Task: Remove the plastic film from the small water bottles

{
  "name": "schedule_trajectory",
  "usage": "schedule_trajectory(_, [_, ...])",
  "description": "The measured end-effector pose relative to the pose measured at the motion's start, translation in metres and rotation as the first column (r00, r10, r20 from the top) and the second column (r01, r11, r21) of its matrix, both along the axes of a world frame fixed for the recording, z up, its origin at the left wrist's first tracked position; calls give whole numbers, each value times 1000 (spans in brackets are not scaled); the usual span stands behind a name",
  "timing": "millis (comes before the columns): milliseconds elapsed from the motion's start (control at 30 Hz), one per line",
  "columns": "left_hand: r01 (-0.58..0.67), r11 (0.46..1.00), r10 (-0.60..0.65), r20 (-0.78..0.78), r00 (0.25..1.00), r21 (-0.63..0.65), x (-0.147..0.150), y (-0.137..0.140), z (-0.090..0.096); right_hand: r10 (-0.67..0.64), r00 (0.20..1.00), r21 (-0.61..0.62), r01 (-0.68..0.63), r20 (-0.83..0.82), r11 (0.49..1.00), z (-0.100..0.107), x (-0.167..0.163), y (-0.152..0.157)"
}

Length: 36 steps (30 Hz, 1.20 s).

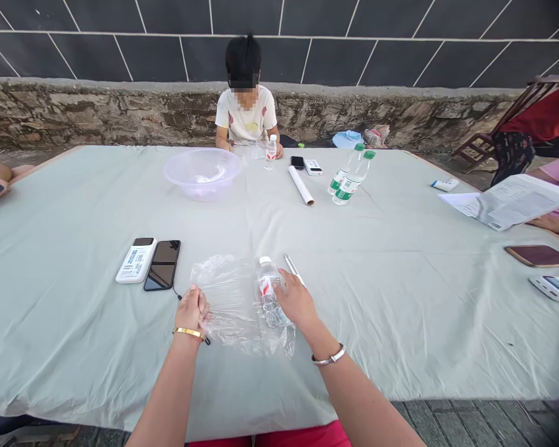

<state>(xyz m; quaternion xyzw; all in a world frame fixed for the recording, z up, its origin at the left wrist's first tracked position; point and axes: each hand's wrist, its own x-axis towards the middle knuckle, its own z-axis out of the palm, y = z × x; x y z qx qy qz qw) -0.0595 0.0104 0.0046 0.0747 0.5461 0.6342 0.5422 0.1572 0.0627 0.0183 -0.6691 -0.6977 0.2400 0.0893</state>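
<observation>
A sheet of clear plastic film (230, 304) lies crumpled and spread on the table in front of me. My left hand (195, 307) pinches its left edge between thumb and fingers. Resting on the film's right part is a small clear bottle (266, 287) with a white cap and a red-and-white label, its cap pointing away from me. My right hand (298, 304) is closed around the bottle's right side, thumb and fingers bent against it; some fingers are hidden. Just beyond that hand lies a silver pen (293, 267).
To the left lie a white power bank (136, 261) and a black phone (163, 265). Farther off stand a purple basin (202, 177), a white roll (301, 186) and two green-capped bottles (349, 180). A person (246, 115) sits opposite; others sit at both sides, one with papers (522, 202).
</observation>
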Motion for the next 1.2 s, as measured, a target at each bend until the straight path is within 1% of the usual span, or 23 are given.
schedule_trajectory(67, [9,1000,-9,-26,1000,-11,-4,-2,-1,35,999,6,-35,28,999,0,-7,-3])
schedule_trajectory(167, [2,1000,-2,-66,998,-2,-8,-3,-2,56,995,-24,-55,84,998,1,-16,-7])
schedule_trajectory(233, [-5,1000,6,-88,996,5,-12,-4,-1,35,993,-44,-31,112,999,5,-13,-8])
schedule_trajectory(400, [-51,999,48,-129,990,-17,-26,-6,5,-17,995,-121,29,99,992,14,6,-5])
schedule_trajectory(533, [-8,1000,9,-163,987,4,-28,-7,15,-25,991,-102,39,133,994,11,0,-2])
schedule_trajectory(633, [-8,1000,10,-199,980,9,-30,-8,20,-42,994,-126,55,101,990,8,-1,0])
schedule_trajectory(700, [-36,999,35,-224,974,1,-36,-9,21,-86,996,-163,84,-5,983,5,6,0])
schedule_trajectory(767, [-68,998,63,-240,969,-13,-44,-10,20,-150,967,-233,101,-205,967,2,16,-1])
schedule_trajectory(800, [-76,997,68,-246,967,-24,-48,-10,19,-186,925,-279,93,-332,956,1,22,-2])
schedule_trajectory(833, [-77,996,65,-252,965,-38,-52,-11,18,-221,861,-320,72,-458,945,-1,27,-2])
schedule_trajectory(900, [-49,995,26,-265,964,-82,-59,-12,15,-267,702,-350,27,-660,936,-4,34,1])
schedule_trajectory(933, [-29,994,-1,-274,962,-107,-61,-13,13,-271,627,-327,28,-730,945,-5,35,5])
schedule_trajectory(967, [-7,991,-31,-283,959,-132,-62,-13,11,-257,568,-278,52,-782,959,-6,35,10])
schedule_trajectory(1000, [15,989,-59,-292,955,-150,-63,-13,9,-231,532,-212,97,-815,972,-8,34,18])
schedule_trajectory(1033, [33,986,-82,-303,949,-164,-63,-14,7,-200,517,-138,155,-832,978,-9,31,27])
schedule_trajectory(1067, [50,983,-105,-318,942,-175,-64,-14,6,-169,521,-63,214,-837,975,-11,27,36])
schedule_trajectory(1133, [92,977,-157,-354,922,-194,-66,-17,4,-122,562,72,311,-818,948,-16,19,56])
schedule_trajectory(1200, [150,965,-225,-383,896,-216,-69,-21,6,-108,595,158,377,-796,913,-22,10,71])
